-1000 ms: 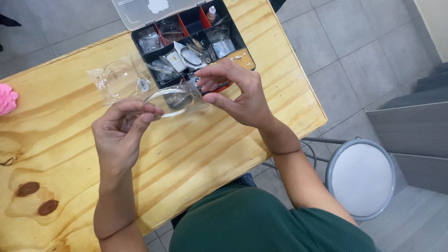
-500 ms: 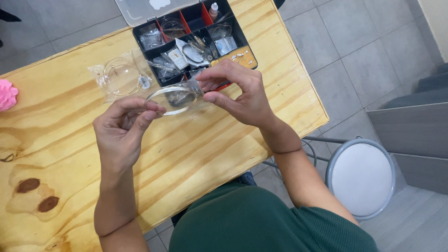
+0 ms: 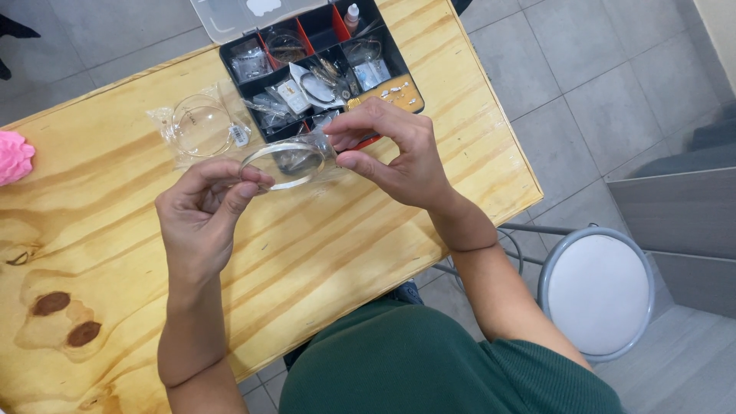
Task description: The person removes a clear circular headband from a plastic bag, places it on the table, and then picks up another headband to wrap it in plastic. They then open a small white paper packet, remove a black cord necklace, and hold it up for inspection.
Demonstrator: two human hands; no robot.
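Two hands hold one clear plastic bag with a bangle (image 3: 285,162) inside, above the middle of the wooden table (image 3: 115,253). At nine o'clock lies a pink thing (image 3: 14,157). The left hand (image 3: 201,218) pinches the bag's left end between thumb and fingers. At eleven o'clock from it lies a second bagged bangle (image 3: 201,126). The right hand (image 3: 399,153) pinches the right end, fingers closed on the plastic. At twelve o'clock sits an open black organiser box (image 3: 318,65) full of small pieces. At four o'clock stands a round stool (image 3: 598,291). The bangle could slip out and roll off the table edge if the thin plastic tears or either pinch loosens.
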